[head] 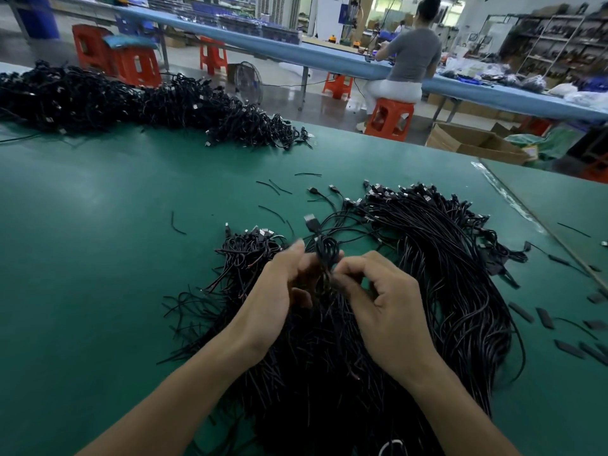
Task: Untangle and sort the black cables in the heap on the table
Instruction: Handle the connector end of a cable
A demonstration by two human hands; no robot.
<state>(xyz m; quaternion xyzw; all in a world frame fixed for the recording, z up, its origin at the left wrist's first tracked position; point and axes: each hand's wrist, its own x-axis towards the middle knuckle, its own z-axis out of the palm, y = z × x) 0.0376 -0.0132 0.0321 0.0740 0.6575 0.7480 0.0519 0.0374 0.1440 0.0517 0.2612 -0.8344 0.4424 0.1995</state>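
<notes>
Near centre of the green bench (98, 258): a heap of black cables (329, 357), spread from just under the forearms out to the right. Held up over the heap, between both hands: a small coil of black cable (325, 255), upright, its USB plug (311, 222) sticking out at the top and pointing far-left.

Left hand (279, 291) at the coil's left side, fingers (297, 248) bent round it and gripping. Right hand (385, 311) at the coil's right side, fingers curled, thumb and forefinger pinching the lower part of the coil.

Right of the hands, a thick swathe of cables (454, 258) laid roughly parallel, plugs bunched together at its far end. Left of the hands, touching the heap, a smaller bunch (250, 255) with plugs at the far end and bare wire ends fanned towards the near left.

Scattered on the bench beyond the hands: short black offcuts (177, 225). Near the right edge: several flat black pieces (544, 319), apart from the heap. Far left on the same bench: a long, much larger pile of tangled black cables (115, 100).

Beyond the bench: orange stools (390, 118), an open cardboard box (473, 143), a long blue bench (279, 49), and a person (411, 57) seated there, back to the camera.
</notes>
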